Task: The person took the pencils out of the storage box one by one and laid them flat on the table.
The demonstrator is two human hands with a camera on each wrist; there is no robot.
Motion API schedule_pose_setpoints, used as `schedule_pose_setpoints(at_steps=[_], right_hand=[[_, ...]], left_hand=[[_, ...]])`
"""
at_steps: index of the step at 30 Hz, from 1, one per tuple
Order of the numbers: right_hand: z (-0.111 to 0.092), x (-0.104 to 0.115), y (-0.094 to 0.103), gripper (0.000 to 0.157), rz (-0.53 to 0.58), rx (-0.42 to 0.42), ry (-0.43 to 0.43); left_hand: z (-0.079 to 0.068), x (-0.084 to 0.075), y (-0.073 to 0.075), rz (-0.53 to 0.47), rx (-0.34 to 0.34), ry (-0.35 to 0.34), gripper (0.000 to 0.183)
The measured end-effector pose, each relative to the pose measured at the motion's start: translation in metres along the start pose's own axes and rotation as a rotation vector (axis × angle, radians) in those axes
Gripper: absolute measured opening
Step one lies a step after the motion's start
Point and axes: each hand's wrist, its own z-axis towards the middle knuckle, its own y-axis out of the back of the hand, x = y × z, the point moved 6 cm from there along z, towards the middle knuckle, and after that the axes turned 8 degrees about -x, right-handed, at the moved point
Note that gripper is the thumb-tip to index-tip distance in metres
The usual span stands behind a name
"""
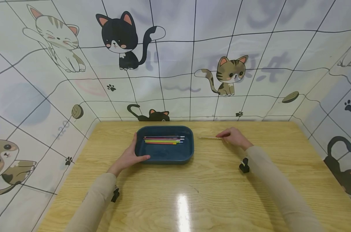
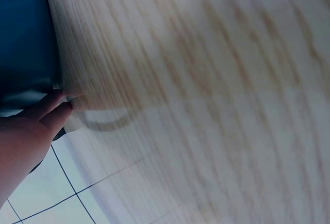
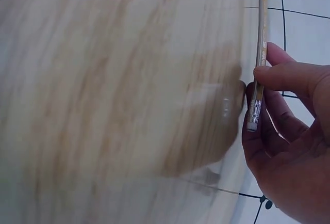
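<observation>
A dark blue rectangular tray (image 1: 166, 158) stands toward the back of the table, with several colored pencils (image 1: 163, 140) lying side by side in it. My left hand (image 1: 130, 156) holds the tray's left end, thumb over the front rim and fingers along the side. In the left wrist view, fingertips (image 2: 64, 102) of that hand touch the tray's outer wall (image 2: 28, 38). To the right of the tray, my right hand (image 1: 234, 137) pinches a yellowish pencil (image 3: 261, 43) between thumb and fingers, close over the table. Its metal band and eraser end point back toward the palm.
The wooden table (image 1: 163, 196) ends at the back against a cat-print tiled cloth (image 1: 175, 87), which also rises at both sides. A small black device (image 1: 244, 166) sits at the right wrist and another (image 1: 115, 195) at the left.
</observation>
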Motion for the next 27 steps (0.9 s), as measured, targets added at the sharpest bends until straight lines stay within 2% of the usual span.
schedule_pose_setpoints(at_steps=[11, 20, 27], right_hand=[[0.0041, -0.0013, -0.0025, 0.026, -0.014, 0.001, 0.047], [0.0043, -0.0056, -0.0040, 0.026, 0.021, 0.014, 0.007], [0.0032, -0.0060, 0.0021, 0.029, 0.043, -0.029, -0.024]], left_hand=[[0.0000, -0.0008, -0.0006, 0.003, 0.002, 0.002, 0.123], [-0.0010, -0.0017, -0.0003, -0.010, -0.001, 0.006, 0.123], [-0.0004, -0.0003, -0.0004, -0.006, 0.000, 0.005, 0.123]])
